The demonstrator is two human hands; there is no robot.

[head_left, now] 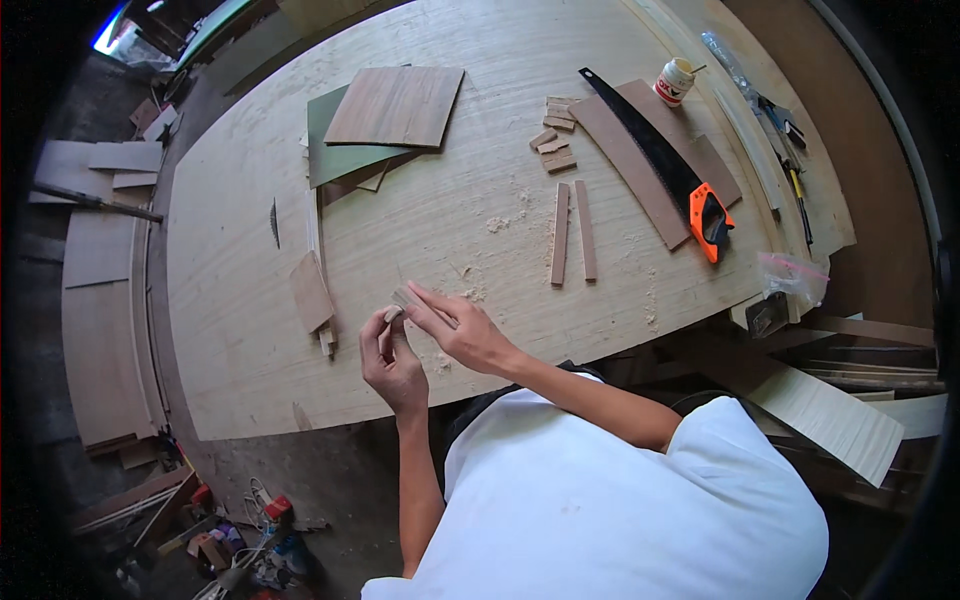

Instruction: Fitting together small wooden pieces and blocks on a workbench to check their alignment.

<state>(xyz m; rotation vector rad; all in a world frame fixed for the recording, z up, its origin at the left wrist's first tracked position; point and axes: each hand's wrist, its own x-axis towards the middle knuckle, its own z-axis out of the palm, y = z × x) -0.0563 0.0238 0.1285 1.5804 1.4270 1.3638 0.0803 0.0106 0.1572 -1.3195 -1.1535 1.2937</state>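
Close in front of me, above the near part of the wooden worktable (400, 210), both hands come together. My left hand (394, 372) pinches a small pale wood piece (393, 313) between thumb and fingers, pointing up. My right hand (468, 335) is closed on a small flat greyish-brown piece (407, 298) and presses it against or right beside the wood piece; whether it is wood or folded sandpaper I cannot tell. Fingers hide much of both pieces. Wood shavings (470, 292) lie on the tabletop just beyond my hands.
Two thin wood strips (560, 235) and several small wood blocks (556, 150) lie ahead. Rightward, a handsaw (655, 140) with an orange handle rests on brown boards (612, 150) near a glue bottle (675, 82). Square panels (395, 105) are stacked at far left; a loose blade (275, 222) lies nearby.
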